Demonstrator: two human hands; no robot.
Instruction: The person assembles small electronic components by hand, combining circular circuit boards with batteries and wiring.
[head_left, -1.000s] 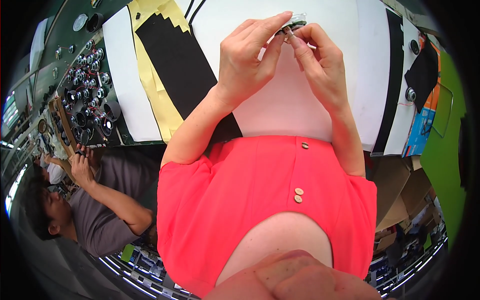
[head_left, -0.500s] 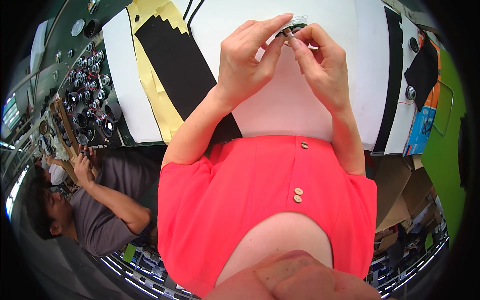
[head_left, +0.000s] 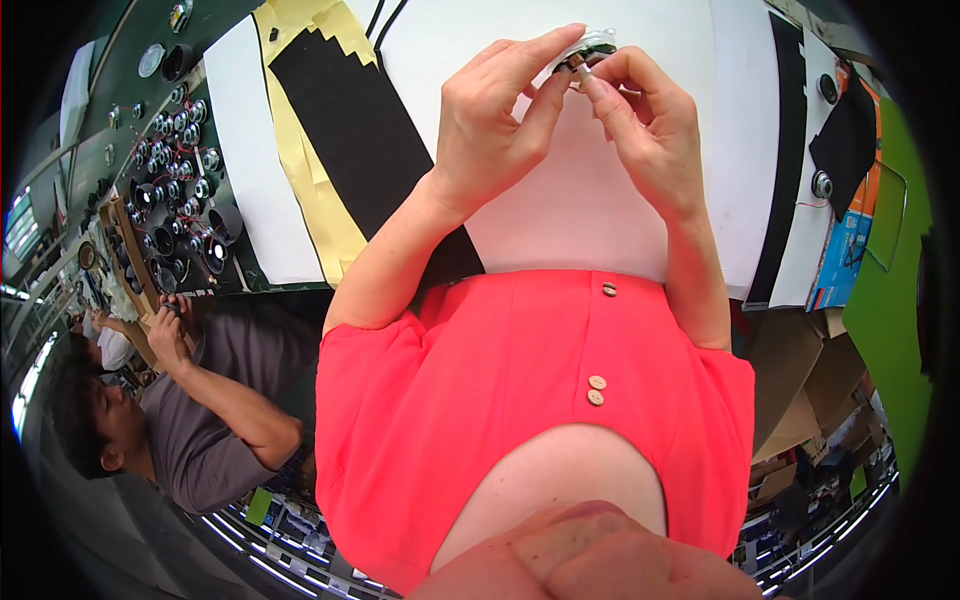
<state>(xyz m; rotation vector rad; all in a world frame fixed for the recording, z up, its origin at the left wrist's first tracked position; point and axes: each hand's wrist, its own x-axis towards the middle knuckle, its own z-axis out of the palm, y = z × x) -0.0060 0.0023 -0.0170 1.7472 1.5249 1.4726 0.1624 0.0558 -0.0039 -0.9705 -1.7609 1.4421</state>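
My left hand (head_left: pixel 495 125) grips a small part with a clear cover and a green circuit board (head_left: pixel 600 44) between thumb and fingers, above the far side of the white work surface (head_left: pixel 580 215). Against that part's near edge, my right hand (head_left: pixel 655 125) is closed, thumb and index finger pinched on a tiny pale piece (head_left: pixel 583 72). My fingers cover much of both, so the piece's exact kind does not show.
Many small speakers (head_left: pixel 185 130) with red wires lie on the dark green table to the left. Yellow paper (head_left: pixel 310 170) and a black strip (head_left: pixel 350 130) run beside my left arm. More speakers (head_left: pixel 822 185) are at the right. A co-worker (head_left: pixel 220 400) sits at the left.
My right hand has shifted very slightly to the right, its thumb drawn a little away from the part. The left hand keeps its hold almost unmoved.
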